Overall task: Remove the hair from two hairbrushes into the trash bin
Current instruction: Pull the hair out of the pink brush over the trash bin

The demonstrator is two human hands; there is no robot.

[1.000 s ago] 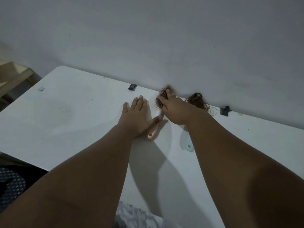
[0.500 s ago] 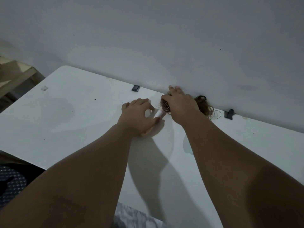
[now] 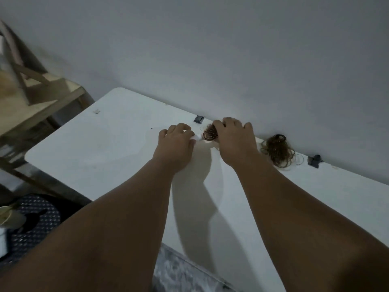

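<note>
Centrally, left hand, fingers curled round the pale handle of the brush. Right hand is arched over the brush head with fingers curled down onto it; whether they already pinch the hair cannot be told. The brush is at the far edge of the worktop; whether it is lifted or resting there is not distinguishable. Its long axis runs roughly along that edge, handle toward the left corner, head toward the right, bristle face turned to the viewer.

Judged handling: the brush is light and stiff and is best steadied by the handle. The hair is soft, tangled and near weightless; it will likely cling to the bristles and come off as one mat if taken at its base and peeled upward.

Second brush, matted with hair, lies just right of the right hand at the same edge. Its handle is hidden, so its axis is unclear. A probable bin stands below the near left corner.
</note>
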